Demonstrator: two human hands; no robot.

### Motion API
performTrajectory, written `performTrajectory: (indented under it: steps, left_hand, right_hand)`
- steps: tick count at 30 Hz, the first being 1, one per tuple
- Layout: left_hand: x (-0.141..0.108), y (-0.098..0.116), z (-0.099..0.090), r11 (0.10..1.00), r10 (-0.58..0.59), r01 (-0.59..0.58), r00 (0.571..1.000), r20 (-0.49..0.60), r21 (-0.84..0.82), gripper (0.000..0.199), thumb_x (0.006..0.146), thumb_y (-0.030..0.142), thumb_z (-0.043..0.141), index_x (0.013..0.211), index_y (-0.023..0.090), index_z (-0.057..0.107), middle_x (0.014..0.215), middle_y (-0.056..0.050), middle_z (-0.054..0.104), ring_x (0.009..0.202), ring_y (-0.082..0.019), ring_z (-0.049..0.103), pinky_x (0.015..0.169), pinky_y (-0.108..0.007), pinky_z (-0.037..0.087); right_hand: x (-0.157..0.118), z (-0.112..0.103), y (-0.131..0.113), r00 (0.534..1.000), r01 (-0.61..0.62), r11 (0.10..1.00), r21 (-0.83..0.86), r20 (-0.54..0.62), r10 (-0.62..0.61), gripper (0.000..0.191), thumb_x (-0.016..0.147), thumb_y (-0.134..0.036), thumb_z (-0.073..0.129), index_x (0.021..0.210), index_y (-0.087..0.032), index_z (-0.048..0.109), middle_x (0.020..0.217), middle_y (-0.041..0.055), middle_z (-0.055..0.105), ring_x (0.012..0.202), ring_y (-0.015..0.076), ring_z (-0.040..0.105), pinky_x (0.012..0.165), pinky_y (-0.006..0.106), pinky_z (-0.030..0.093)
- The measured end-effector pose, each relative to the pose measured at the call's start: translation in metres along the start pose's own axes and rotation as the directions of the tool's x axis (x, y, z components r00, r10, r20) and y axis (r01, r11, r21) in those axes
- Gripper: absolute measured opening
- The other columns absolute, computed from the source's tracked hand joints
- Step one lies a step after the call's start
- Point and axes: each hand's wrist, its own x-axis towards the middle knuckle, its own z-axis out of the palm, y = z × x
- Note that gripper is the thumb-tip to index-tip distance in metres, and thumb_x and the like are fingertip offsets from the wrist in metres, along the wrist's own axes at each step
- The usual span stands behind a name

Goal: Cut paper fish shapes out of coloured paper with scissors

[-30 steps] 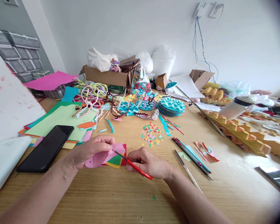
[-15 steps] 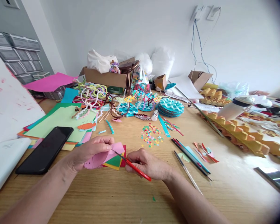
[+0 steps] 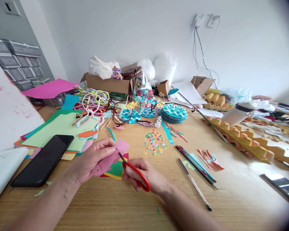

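Observation:
Pinched in my left hand is a pink paper with a fish drawn on it, its eye and head outline near the lower left end. My right hand holds scissors by their red handles, the blades pointing up and left at the paper's right edge. Below the blades, green, yellow and red paper pieces lie on the wooden table. An orange paper fish rests on the stacked coloured sheets at the left.
A black phone lies left of my left hand. Round confetti is scattered ahead. Pens and brushes and paper scraps lie at the right, near egg cartons. Wavy blue discs are stacked behind.
The scissors have turned and their handles show more openly. The pink paper has tilted, its fish end swinging slightly right. The whole view has shifted a little.

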Motion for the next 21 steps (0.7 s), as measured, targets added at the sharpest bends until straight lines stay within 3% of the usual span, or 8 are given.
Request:
performTrajectory:
  steps: [4,9,21]
  left_hand:
    - [0.001,-0.001,0.005,1.0,0.027,-0.027,0.998,-0.053,0.003,0.016,0.074,0.03,0.067,0.072,0.019,0.055,0.061,0.005,0.056,0.053,-0.007,0.048,0.051,-0.016,0.04]
    - [0.0,-0.002,0.014,0.998,0.053,-0.056,0.991,-0.124,-0.015,0.021,0.07,0.032,0.069,0.066,0.018,0.054,0.057,0.005,0.057,0.048,-0.007,0.046,0.046,-0.017,0.035]
    - [-0.003,-0.004,0.023,0.999,0.042,-0.043,0.988,-0.147,-0.002,0.023,0.071,0.035,0.068,0.064,0.019,0.052,0.054,0.006,0.051,0.048,-0.007,0.04,0.046,-0.017,0.032]
  right_hand:
    - [0.003,0.007,0.005,0.998,0.05,0.993,0.103,-0.037,-0.046,0.051,0.08,-0.063,0.053,0.072,-0.013,0.055,0.042,-0.0061,0.048,0.031,0.0047,0.034,0.037,0.019,0.023]
    - [0.005,0.012,0.005,0.999,0.03,0.988,0.151,-0.044,-0.023,0.052,0.077,-0.066,0.054,0.07,-0.014,0.054,0.04,-0.0065,0.048,0.031,0.0054,0.035,0.038,0.02,0.023]
    - [0.008,0.016,0.011,0.995,0.055,0.982,0.179,-0.09,-0.04,0.054,0.076,-0.068,0.054,0.071,-0.014,0.054,0.042,-0.0065,0.048,0.032,0.0055,0.038,0.038,0.019,0.026]
